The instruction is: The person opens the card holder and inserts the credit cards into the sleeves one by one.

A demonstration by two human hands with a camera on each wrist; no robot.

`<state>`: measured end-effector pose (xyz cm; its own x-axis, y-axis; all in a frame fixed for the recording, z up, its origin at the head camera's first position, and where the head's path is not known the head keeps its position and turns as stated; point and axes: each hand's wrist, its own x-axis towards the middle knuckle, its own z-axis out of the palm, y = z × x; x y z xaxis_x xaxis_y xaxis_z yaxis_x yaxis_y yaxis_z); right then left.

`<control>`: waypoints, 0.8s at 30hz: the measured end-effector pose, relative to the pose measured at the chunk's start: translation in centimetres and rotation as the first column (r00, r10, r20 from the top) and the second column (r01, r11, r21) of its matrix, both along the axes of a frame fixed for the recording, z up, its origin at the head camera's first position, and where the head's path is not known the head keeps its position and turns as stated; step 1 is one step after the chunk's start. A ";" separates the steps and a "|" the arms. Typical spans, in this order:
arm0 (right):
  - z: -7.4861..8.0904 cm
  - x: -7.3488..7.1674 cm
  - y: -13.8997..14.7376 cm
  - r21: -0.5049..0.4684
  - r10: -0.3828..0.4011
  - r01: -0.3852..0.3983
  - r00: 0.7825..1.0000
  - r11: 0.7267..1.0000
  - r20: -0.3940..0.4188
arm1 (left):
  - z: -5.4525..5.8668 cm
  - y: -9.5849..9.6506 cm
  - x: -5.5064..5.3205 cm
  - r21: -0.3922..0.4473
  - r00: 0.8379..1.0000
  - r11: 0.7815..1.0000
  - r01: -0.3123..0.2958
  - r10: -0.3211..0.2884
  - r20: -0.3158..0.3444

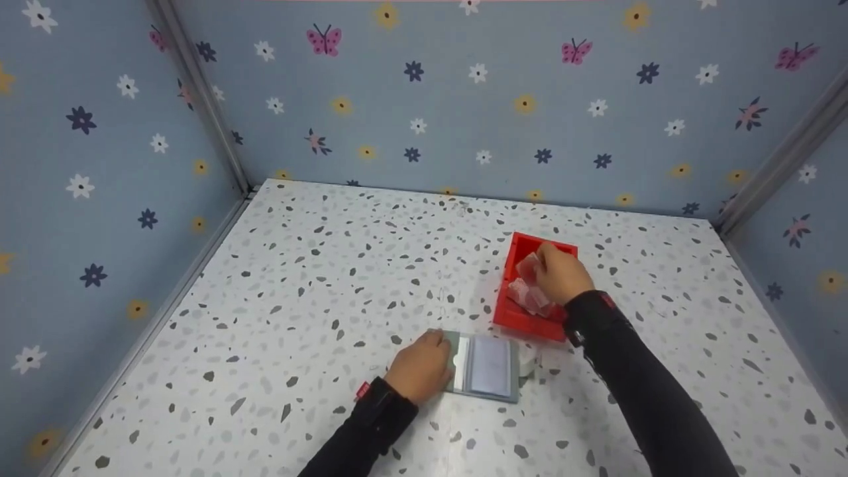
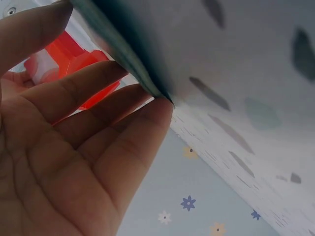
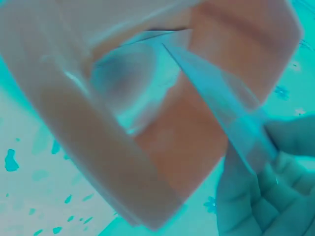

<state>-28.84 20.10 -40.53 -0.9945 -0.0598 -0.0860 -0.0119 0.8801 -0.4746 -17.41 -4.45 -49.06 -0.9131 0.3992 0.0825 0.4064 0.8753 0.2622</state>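
My left hand [image 1: 421, 368] grips the left edge of an open grey-green card holder [image 1: 514, 391], thumb on one side and fingers on the other in the left wrist view. A clear pocket [image 1: 491, 366] fills its right side, with a white strip beside it. My right hand [image 1: 563, 275] is over a red bin [image 1: 530, 322], pinching a thin clear plastic piece [image 3: 211, 93] between thumb and fingers. More crumpled clear plastic [image 1: 527, 296] lies inside the bin, below that hand. The right wrist view is blurred and tinted blue-green.
A pale rounded piece [image 1: 527, 361] sticks out at the card holder's right edge, just in front of the bin. The speckled white table [image 1: 318, 298] meets blue flowered walls [image 1: 424, 99] at the back and sides.
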 end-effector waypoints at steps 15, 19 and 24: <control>-0.5 3.9 -1.4 -0.332 -0.004 -0.043 0.990 0.942 -0.138 | 0.1 -0.1 0.1 -0.013 0.998 1.000 0.019 -0.020 -0.051; -1.9 5.0 -2.2 -0.420 0.020 -0.088 0.986 0.903 -0.163 | 0.0 -0.1 0.1 -0.001 0.998 1.000 0.020 -0.020 -0.060; -3.6 6.2 -3.0 -0.534 0.057 -0.109 0.992 0.838 -0.113 | -0.1 -0.1 0.2 0.015 0.997 1.000 0.020 -0.019 -0.072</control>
<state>-22.68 17.13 -44.17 -0.9855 -0.1535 0.0725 -0.1385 0.4796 -0.8665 -17.20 -4.52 -49.15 -0.8967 0.4151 0.1541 0.4416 0.8629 0.2457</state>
